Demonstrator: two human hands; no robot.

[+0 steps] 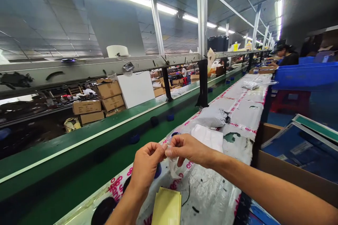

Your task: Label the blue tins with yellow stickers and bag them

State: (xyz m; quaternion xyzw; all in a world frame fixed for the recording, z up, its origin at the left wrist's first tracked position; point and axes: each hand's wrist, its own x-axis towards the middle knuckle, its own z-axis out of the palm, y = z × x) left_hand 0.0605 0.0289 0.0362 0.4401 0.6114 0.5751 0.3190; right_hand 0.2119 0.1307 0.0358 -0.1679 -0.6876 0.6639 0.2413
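My left hand (147,164) and my right hand (188,149) meet above the workbench, fingertips pinched close together. Between them hangs a small piece of clear plastic (173,169), perhaps a bag; its upper edge is hidden by the fingers. A dark blue round object (158,171) shows just behind my left hand. Below the hands lies a stack of yellow paper slips (167,206). A black round object (103,211) sits beside my left forearm, partly covered by it. A folded white cloth (207,137) rests beyond my right wrist.
A green conveyor belt (116,168) runs along the left, carrying several dark blue round pieces. Steel posts (202,14) and a long shelf rail (142,65) stand over it. A cardboard box (293,172) with blue packs is at right, near blue bins (303,75). A person (289,56) sits farther along.
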